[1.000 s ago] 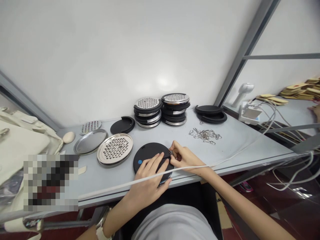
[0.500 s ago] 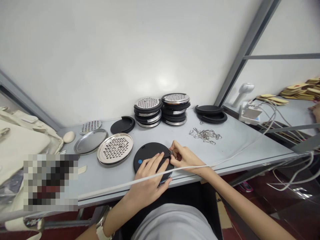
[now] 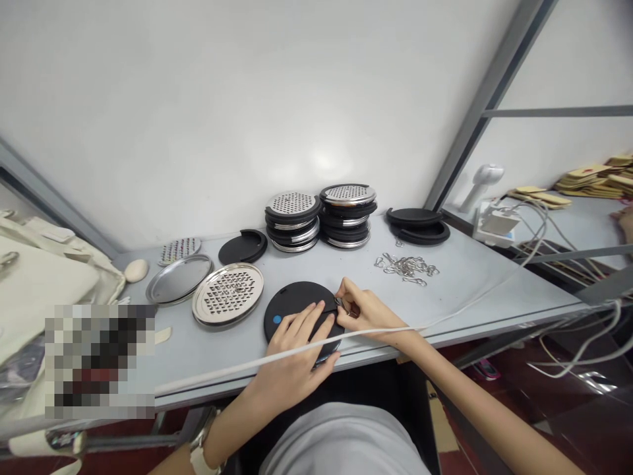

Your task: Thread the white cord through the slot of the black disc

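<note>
Gray tabletop (image 3: 469, 284), white wall (image 3: 247, 99) behind; at lower center the left hand (image 3: 293, 343) lies flat, fingers slightly spread on a black disc (image 3: 301, 295), right hand (image 3: 363, 310) pinching what looks like a small metal clip (image 3: 337, 301) at its right edge. Practically no change over the last second, so this looks mid-step. Outward: grater plate (image 3: 230, 295) left, loose clips (image 3: 406, 265) right, grater stacks (image 3: 293, 203) behind, upper center.
</note>
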`<state>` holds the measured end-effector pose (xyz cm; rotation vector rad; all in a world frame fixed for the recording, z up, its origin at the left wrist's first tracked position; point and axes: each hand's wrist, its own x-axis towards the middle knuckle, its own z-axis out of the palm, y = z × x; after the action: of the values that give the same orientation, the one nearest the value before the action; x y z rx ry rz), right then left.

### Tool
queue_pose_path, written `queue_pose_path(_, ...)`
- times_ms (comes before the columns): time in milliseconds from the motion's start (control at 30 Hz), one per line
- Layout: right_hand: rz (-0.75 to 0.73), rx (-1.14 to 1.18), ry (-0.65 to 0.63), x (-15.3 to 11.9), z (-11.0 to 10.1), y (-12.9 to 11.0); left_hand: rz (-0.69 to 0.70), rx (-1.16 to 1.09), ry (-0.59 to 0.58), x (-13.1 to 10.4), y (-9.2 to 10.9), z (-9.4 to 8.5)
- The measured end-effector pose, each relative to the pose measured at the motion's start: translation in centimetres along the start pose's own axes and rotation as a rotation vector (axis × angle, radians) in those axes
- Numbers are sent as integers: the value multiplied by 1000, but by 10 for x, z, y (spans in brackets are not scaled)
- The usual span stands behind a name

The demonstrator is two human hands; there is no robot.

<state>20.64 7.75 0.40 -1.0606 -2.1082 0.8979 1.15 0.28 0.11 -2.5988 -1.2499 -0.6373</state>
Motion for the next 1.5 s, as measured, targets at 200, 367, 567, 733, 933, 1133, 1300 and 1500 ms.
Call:
queue_pose_path(200, -3, 20, 11, 2, 0, 2, 1, -1, -14, 0, 0, 1)
queue_pose_path(367, -9, 19, 9, 2, -1, 4, 9, -13, -10, 0, 0, 0)
queue_pose_path(567, -20, -2, 14, 1, -1, 3, 2, -16, -15, 0, 0, 0)
queue_pose_path(733, -19, -23, 12, 1, -1, 2, -4, -22, -20, 0, 0, 0)
queue_pose_path(933, -38, -38, 21, 1, -1, 4, -9, -17, -35, -1, 1, -1)
queue_pose_path(1133, -44, -48, 23, 0, -1, 6, -14, -28, -44, -1, 1, 0)
queue_pose_path(1300, -44, -54, 17, 1, 0, 6, -21, -33, -46, -2, 1, 0)
queue_pose_path(1500, -43, -59, 9, 1, 0, 7, -17, -29, -46, -1, 1, 0)
